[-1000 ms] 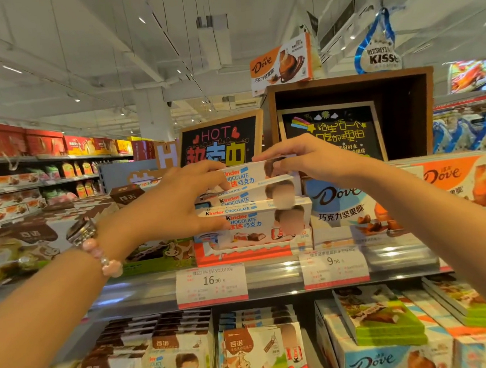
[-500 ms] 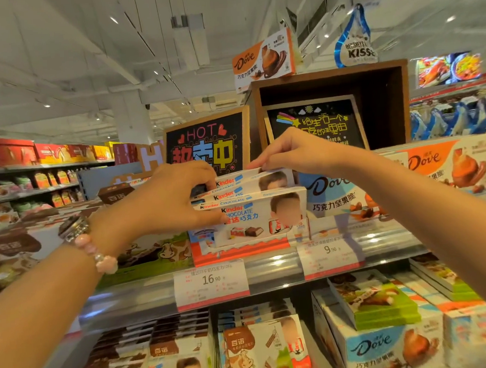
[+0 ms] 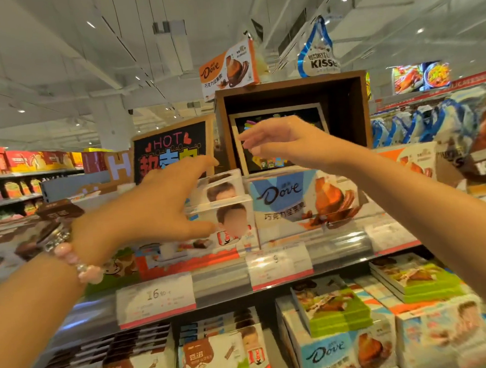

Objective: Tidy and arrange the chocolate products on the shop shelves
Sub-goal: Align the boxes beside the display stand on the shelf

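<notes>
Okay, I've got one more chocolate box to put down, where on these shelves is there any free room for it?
Free: inside the brown wooden crate, the dark space above and right of the framed chalkboard. Otherwise only on top of stacks, such as the Kinder stack or the blue Dove box. Crowded: the upper shelf around them and the lower shelf, packed with green boxes and more Dove.

Kinder boxes (image 3: 223, 210), white with a child's portrait at the right end, are stacked flat on the upper shelf (image 3: 222, 281), front faces toward the shelf's front edge, sitting in an orange-red display tray (image 3: 189, 262). Just to their right stands a blue-and-white Dove box (image 3: 302, 197), touching the stack. On the lower shelf lie green-edged boxes (image 3: 332, 306) on more Dove boxes (image 3: 340, 354).
</notes>
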{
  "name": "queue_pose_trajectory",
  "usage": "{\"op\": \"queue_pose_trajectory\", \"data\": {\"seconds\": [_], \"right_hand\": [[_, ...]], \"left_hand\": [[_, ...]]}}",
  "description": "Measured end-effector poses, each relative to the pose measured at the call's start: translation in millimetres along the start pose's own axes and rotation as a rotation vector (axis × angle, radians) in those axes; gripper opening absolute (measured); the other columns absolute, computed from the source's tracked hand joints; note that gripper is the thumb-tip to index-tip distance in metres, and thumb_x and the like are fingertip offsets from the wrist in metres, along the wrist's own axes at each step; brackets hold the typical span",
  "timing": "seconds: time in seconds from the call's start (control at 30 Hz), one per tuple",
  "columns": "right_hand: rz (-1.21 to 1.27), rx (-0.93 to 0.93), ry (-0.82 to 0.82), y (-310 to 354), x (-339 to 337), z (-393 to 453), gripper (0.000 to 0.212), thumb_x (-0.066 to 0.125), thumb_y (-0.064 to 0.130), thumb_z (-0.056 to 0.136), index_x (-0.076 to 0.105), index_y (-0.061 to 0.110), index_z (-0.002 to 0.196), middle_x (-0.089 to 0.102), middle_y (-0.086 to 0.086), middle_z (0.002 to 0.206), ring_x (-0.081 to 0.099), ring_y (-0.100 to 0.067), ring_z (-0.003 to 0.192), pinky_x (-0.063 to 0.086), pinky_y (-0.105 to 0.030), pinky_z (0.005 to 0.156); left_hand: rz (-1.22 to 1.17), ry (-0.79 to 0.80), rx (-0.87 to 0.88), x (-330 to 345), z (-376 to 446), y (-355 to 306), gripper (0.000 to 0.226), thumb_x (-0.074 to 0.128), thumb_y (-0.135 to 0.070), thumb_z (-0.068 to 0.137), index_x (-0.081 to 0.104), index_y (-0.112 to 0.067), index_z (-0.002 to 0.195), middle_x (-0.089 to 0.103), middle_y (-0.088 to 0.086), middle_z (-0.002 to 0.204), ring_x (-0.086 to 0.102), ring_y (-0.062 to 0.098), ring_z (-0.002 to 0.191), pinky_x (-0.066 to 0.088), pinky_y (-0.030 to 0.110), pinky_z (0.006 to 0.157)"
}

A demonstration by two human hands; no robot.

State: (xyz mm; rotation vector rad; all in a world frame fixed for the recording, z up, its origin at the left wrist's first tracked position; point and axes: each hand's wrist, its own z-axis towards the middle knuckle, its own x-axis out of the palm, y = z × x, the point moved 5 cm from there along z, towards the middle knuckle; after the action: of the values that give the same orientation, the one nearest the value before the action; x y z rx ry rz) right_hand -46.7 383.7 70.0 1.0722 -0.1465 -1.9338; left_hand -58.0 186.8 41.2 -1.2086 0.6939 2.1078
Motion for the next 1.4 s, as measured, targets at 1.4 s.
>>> {"op": "queue_pose_trajectory", "data": {"seconds": [1.4], "right_hand": [[-0.503,0.105,0.185,-112.8,-171.7,-57.9,0.038,0.077,0.026,0.073,0.050,0.035,0.098,0.056,0.009,0.098,0.060,-0.009,0.082,0.049,-0.021,0.056]], "left_hand": [[-0.235,-0.210,-0.115,9.6,123.8,-111.8,0.030,0.080,-0.027,0.069,0.057,-0.024,0.088,0.061,-0.010,0.093,0.059,0.011,0.091,0.051,0.030,0.078]]}}
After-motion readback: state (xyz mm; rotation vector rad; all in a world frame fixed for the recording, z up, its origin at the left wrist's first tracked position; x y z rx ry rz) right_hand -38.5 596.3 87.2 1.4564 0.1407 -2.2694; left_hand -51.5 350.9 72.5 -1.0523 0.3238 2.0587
